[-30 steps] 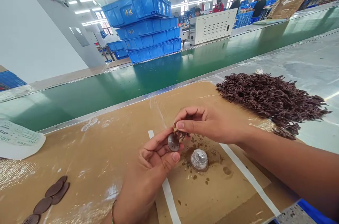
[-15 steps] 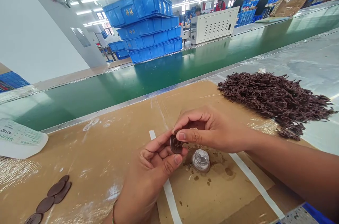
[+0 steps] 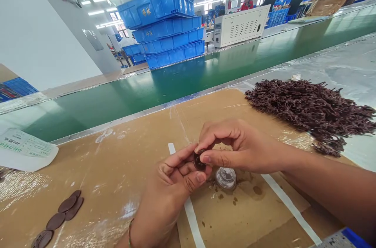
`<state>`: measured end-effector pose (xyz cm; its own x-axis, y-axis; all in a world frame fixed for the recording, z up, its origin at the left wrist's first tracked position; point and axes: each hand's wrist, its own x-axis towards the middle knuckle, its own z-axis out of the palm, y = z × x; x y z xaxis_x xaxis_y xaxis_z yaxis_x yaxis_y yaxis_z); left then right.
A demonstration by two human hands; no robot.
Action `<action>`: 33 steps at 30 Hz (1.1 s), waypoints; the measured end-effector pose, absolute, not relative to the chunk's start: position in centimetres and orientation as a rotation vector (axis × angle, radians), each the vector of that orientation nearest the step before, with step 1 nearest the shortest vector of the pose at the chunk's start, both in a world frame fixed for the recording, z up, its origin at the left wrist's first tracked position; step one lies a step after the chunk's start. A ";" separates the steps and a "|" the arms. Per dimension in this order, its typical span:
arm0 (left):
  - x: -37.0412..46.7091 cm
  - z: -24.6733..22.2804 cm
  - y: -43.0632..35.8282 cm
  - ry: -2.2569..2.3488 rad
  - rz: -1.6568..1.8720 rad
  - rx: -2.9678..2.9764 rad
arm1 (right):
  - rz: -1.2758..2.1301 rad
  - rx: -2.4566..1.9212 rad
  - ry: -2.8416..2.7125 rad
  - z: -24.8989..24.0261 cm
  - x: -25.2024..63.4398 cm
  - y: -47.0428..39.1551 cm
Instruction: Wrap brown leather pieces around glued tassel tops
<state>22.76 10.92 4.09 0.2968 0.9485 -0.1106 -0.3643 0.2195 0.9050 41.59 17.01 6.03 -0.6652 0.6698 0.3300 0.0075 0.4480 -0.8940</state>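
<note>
Between the fingers and thumb of my left hand (image 3: 179, 181) is a small dark brown disc (image 3: 199, 161), tilted on edge. My right hand (image 3: 232, 144) pinches at the disc's upper right side; whether a further small piece sits in its fingertips is hidden. Just below the hands, a small clear round cup (image 3: 225, 178) with whitish residue stands on the brown table covering, dark wet spots around it. Several flat brown oval discs (image 3: 55, 220) lie in an overlapping row at the lower left. A heap of dark brown twig-like pieces (image 3: 308, 109) lies at the right.
A white bottle with a green-printed label (image 3: 28, 150) lies at the left edge. Beyond the table runs a green conveyor belt (image 3: 117, 101). Stacked blue crates (image 3: 164, 29) and a beige metal box (image 3: 242, 27) stand behind it. People work in the background.
The whole view has shifted slightly, moving the scene a little to the right. Both hands stay together at the disc, with only small finger movement.
</note>
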 end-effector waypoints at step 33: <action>23.0 3.6 11.0 0.867 1.015 0.859 | 1.680 -0.769 -1.749 6.7 40.8 16.5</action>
